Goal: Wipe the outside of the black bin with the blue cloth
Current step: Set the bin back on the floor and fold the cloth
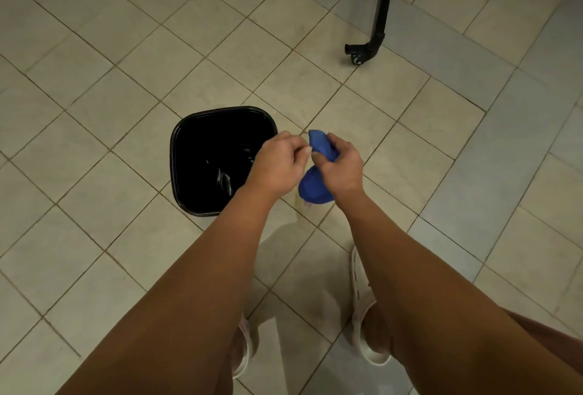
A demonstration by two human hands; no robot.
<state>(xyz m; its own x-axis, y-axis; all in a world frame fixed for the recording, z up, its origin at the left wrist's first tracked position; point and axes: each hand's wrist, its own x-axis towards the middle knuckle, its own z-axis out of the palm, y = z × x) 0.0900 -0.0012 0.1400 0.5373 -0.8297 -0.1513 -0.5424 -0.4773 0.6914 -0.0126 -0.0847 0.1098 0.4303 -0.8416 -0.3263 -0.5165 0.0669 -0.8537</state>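
Note:
A black bin (202, 155) with a rounded square rim stands upright on the tiled floor, seen from above, its inside dark and glossy. My right hand (342, 162) grips a bunched blue cloth (314, 186) in the air just right of the bin; cloth sticks out above and below my fist. My left hand (280, 162) hovers over the bin's right rim with fingers curled, its fingertips at the cloth's upper end. Whether they pinch the cloth I cannot tell.
A black furniture leg with a caster (362, 52) stands at the upper right. My feet in pale slip-on shoes (367, 325) stand on the beige tiled floor (110, 85) below the bin.

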